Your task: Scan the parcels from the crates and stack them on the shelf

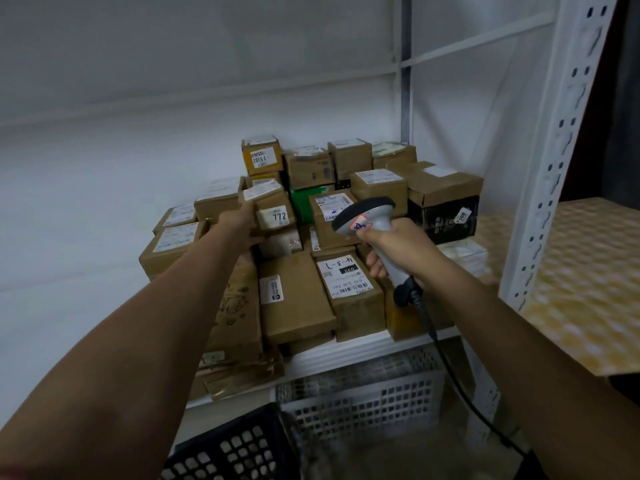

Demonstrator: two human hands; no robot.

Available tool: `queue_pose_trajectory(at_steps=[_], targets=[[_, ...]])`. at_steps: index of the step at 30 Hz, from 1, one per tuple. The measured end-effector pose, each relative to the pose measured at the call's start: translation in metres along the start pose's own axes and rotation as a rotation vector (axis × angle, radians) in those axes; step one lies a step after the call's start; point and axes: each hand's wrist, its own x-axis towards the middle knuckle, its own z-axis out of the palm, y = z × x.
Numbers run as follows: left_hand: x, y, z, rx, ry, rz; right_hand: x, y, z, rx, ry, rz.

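1. The left hand (242,225) is far out over the pile. It holds a small brown box (268,206) with "772" on its label. The fingers go round the left side of the box. The box is high on the pile on the shelf (363,344), with other boxes under it.

2. The right hand (394,249) is wrapped tight round the handle of the scanner (367,220). The scanner's head points at the boxes. Its black cord (446,362) hangs down to the lower right.

3. I think the box is light, because one hand holds it. It looks like stiff card, so it should keep its shape when squeezed a bit.

4. The card is dull, not shiny, so it should not slip much. The white label may be smoother, so hold the bare card.

5. A good place to hold is across two flat sides, thumb on one and fingers on the other.

6. The pile is bumpy and crowded. A box set down crooked could slide off or push a neighbour.

7. Two crates sit low down: a white crate (367,400) under the shelf and a black crate (228,448) nearer. I cannot tell what is inside them.
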Motion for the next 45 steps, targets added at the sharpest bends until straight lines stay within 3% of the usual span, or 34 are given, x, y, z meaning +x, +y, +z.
queue_pose_trajectory(at_steps=[4, 14, 18, 22, 26, 33, 39, 45], targets=[[0.018, -0.008, -0.007, 0.200, 0.023, 0.042, 0.009, 0.007, 0.008, 0.018, -0.015, 0.017], [0.013, -0.013, -0.019, 0.249, 0.056, 0.113, 0.004, 0.009, 0.022, 0.028, -0.059, 0.011], [-0.010, -0.014, -0.032, 0.192, -0.011, 0.184, -0.012, -0.002, 0.024, 0.016, -0.068, -0.011], [-0.055, -0.016, -0.044, -0.012, -0.095, 0.234, -0.040, -0.019, 0.030, -0.012, -0.112, -0.009], [-0.101, -0.035, -0.074, -0.187, -0.166, 0.266, -0.078, -0.027, 0.046, -0.059, -0.267, 0.029], [-0.164, -0.119, -0.173, -0.271, 0.050, 0.306, -0.139, -0.005, 0.117, -0.234, -0.660, 0.089], [-0.175, -0.217, -0.271, -0.269, 0.321, 0.170, -0.165, 0.050, 0.203, -0.295, -0.825, 0.182], [-0.155, -0.341, -0.336, -0.162, 0.389, -0.196, -0.180, 0.093, 0.267, -0.267, -0.838, 0.340]])
